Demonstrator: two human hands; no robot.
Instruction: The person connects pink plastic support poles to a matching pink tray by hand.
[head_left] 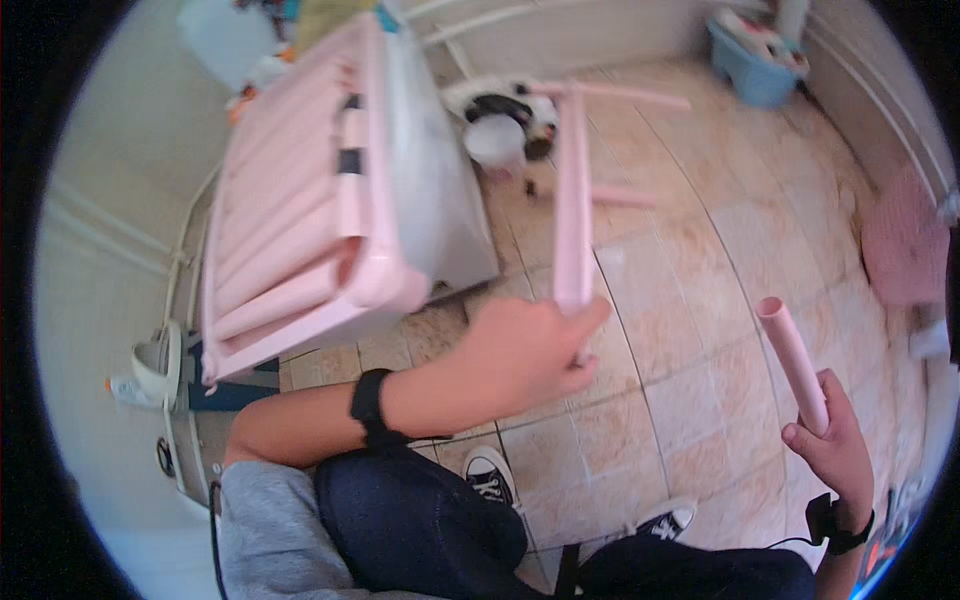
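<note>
My left hand [520, 350], with a black band at the wrist, is closed round the near end of a long pink plastic bar [573, 200]. The bar points away from me over the tiles. Two thinner pink rods [640, 97] with dark ends cross it farther out; whether they are joined to it I cannot tell. Low on the right, my right hand [838, 445] grips the lower end of a pink tube [792, 360], its hollow end tilted up. Left of my left hand, a pink slatted panel [285, 215] with dark bands along one side leans by a whitish plastic sheet or box [440, 170].
Beige tiles [680, 400] cover the floor around my sneakers [488, 478]. Beyond the bar are a white tub [495, 142] and black-and-white items. A blue basket [757, 65] stands at the far right wall, and a pink object [905, 240] at the right edge.
</note>
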